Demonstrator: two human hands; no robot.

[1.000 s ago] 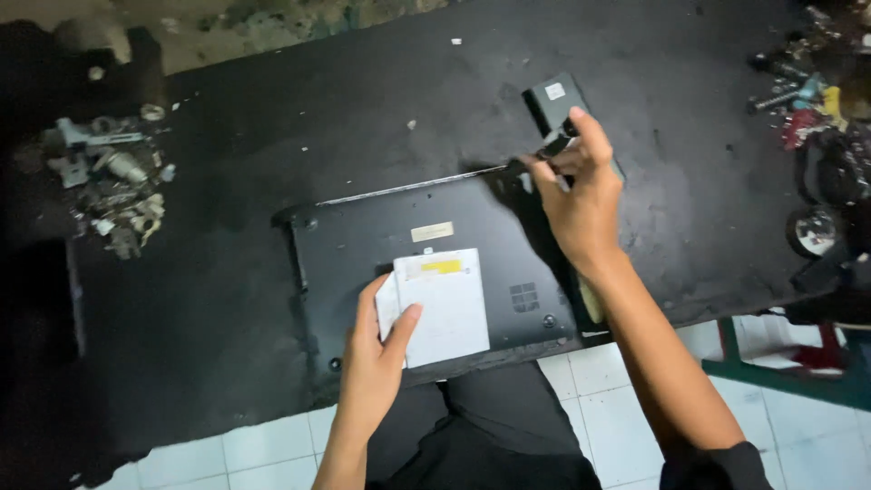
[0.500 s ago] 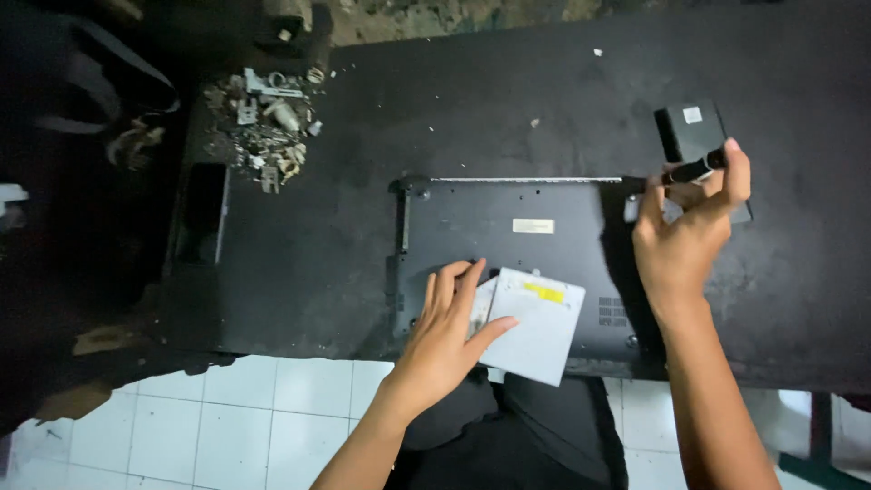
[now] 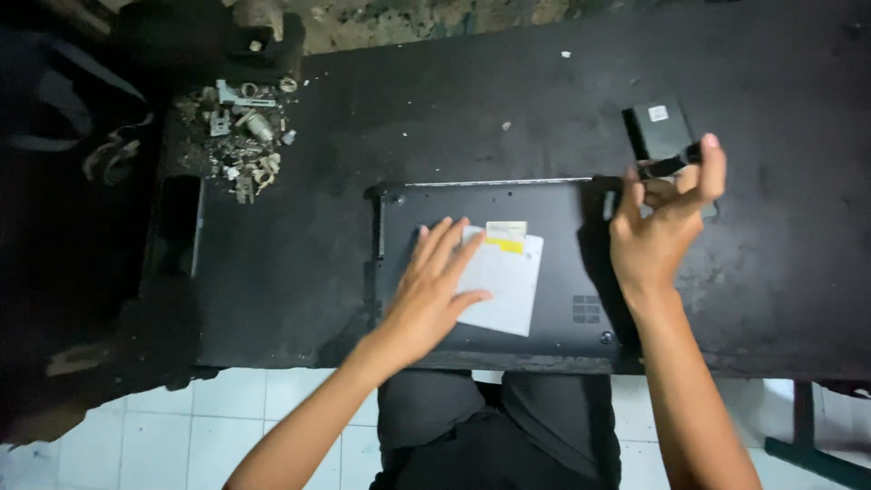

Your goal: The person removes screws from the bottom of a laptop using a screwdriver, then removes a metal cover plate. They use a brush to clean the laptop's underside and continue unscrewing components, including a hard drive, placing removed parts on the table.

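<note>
Fingers (image 3: 635, 195) of right hand (image 3: 658, 240) pinch a small black part (image 3: 670, 165) at the laptop's (image 3: 562, 272) two o'clock corner. Left hand (image 3: 435, 290) rests flat, released, on the white sheet (image 3: 508, 281). Base cover still on; disassembly barely started.

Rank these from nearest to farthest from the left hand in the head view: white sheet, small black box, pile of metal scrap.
1. white sheet: under the left hand, on the laptop.
2. pile of metal scrap: far left.
3. small black box: far right.

head camera looks straight down, near table (image 3: 363, 154).
</note>
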